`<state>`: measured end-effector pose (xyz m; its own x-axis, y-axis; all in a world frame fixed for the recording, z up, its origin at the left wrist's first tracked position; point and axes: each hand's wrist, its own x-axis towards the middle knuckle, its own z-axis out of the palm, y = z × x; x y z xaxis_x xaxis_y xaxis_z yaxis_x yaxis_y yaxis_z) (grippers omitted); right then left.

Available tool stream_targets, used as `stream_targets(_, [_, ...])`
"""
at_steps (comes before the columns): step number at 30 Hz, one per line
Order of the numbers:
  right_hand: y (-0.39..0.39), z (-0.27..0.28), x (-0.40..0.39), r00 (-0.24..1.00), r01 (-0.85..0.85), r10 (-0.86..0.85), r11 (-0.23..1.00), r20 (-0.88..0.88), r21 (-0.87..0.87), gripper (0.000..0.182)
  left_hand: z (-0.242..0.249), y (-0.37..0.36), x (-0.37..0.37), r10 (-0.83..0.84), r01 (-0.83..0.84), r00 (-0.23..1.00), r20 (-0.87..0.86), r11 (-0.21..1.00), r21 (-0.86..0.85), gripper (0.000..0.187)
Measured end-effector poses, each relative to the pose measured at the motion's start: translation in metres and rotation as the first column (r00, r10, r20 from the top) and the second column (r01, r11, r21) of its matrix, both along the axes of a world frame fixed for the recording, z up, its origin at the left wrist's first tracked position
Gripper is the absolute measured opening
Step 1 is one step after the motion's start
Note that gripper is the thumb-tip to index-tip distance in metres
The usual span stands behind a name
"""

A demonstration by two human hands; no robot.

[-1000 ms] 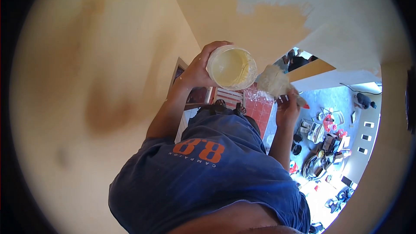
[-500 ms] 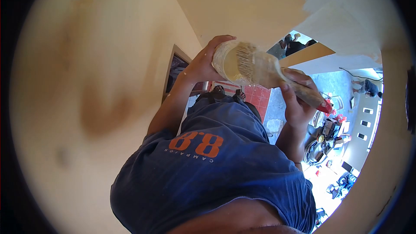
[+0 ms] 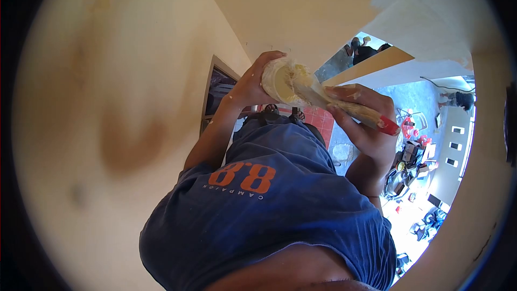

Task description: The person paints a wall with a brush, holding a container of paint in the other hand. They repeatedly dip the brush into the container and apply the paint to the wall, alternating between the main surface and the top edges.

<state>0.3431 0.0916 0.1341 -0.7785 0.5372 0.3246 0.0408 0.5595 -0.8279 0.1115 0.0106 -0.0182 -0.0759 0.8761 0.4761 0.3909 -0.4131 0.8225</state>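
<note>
My left hand is wrapped round a paint-smeared plastic cup, tilted so that its mouth faces right. Pale yellow paint shows inside. In my right hand is a wide paintbrush, gripped at its handle between thumb and fingers. The handle ends in a red tip. The brush's paint-coated bristles are at the cup's mouth, partly inside it. Splashes of paint dot both hands.
A beige wall rises close on the left. Ahead is a partly painted surface with an opening. Red tiles lie below. At right, a person and clutter are on the lower floor.
The brush has moved left and its bristles have gone further into the cup's mouth. My right hand has shifted with it, while the cup has moved only slightly.
</note>
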Motion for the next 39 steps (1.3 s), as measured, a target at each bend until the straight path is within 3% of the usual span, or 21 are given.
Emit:
stream_targets(4, [0.005,0.001,-0.002,0.998,-0.057,0.057,0.998,-0.018,0.014,0.017,-0.007,0.003,-0.004,-0.031,0.03,0.999,0.012,0.996,0.082,0.095])
stream_targets(8, [0.013,-0.007,0.001,0.983,-0.039,0.041,0.999,-0.181,0.016,0.013,-0.012,0.006,-0.008,-0.045,0.042,0.998,0.033,0.996,0.082,0.094])
stream_targets(10, [0.019,-0.01,-0.002,0.933,-0.142,0.219,0.954,-0.287,0.266,0.013,-0.012,0.005,-0.009,-0.08,0.074,0.992,0.099,0.995,0.066,0.095])
stream_targets(14, [0.016,-0.002,-0.007,0.973,-0.224,0.23,0.948,0.0,0.225,0.015,-0.007,0.005,-0.01,-0.065,0.065,0.998,0.001,0.998,-0.02,0.093])
stream_targets(16, [0.012,-0.004,-0.014,0.977,-0.212,0.21,0.951,0.033,0.225,0.016,-0.005,0.008,-0.01,-0.068,0.07,0.993,-0.093,0.997,0.019,0.088])
stream_targets(19, [0.01,-0.003,-0.022,0.951,-0.277,0.217,0.913,0.218,0.299,0.024,-0.005,0.01,-0.007,-0.098,0.1,0.994,-0.056,0.994,0.04,0.085])
stream_targets(23, [0.01,-0.014,-0.03,0.971,-0.219,0.179,0.932,0.156,0.288,0.026,-0.007,0.01,-0.008,-0.116,0.117,0.993,-0.032,0.993,0.031,0.086])
stream_targets(31, [0.002,-0.014,-0.04,0.942,-0.218,0.137,0.943,0.307,0.25,0.023,-0.015,0.007,-0.013,-0.075,0.075,0.995,-0.066,0.997,0.002,0.086])
stream_targets(34, [-0.001,-0.02,-0.044,0.951,-0.211,0.128,0.933,0.281,0.291,0.03,-0.009,0.007,-0.007,-0.024,0.024,0.999,-0.026,1.0,-0.011,0.083])
stream_targets(39, [0.0,-0.029,-0.049,0.934,-0.237,0.145,0.936,0.326,0.261,0.025,-0.01,0.007,-0.008,-0.008,0.009,0.998,-0.055,1.0,0.016,0.083])
